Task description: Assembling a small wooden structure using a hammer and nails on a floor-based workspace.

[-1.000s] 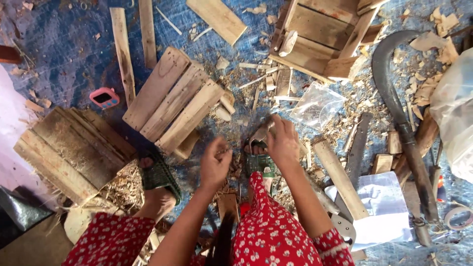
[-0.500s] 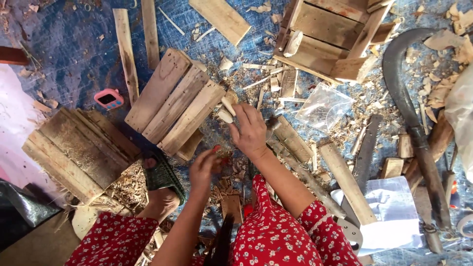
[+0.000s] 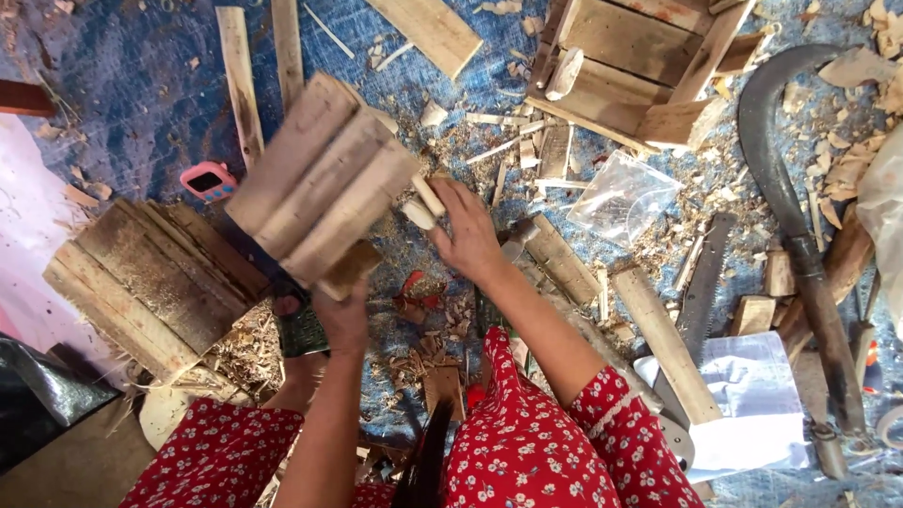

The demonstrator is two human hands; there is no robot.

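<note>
A small panel of pale wooden slats [image 3: 320, 179] nailed side by side is lifted off the blue tarp [image 3: 141, 103] and blurred with motion. My left hand [image 3: 343, 315] grips its near corner from below. My right hand [image 3: 466, 230] holds its right edge, fingers around short pale wooden sticks [image 3: 421, 205] that jut out there. Both arms wear red flowered sleeves.
A darker slatted panel [image 3: 150, 273] lies at left, a wooden crate frame [image 3: 630, 71] at top right. A curved sickle blade [image 3: 781, 188], a saw [image 3: 696, 301], a clear plastic bag [image 3: 625, 193], a pink sharpener [image 3: 209, 181], loose slats and shavings litter the tarp.
My right hand moved from the shavings near my lap up to the pale panel's edge. My left hand took its near corner, and the panel rose off the tarp.
</note>
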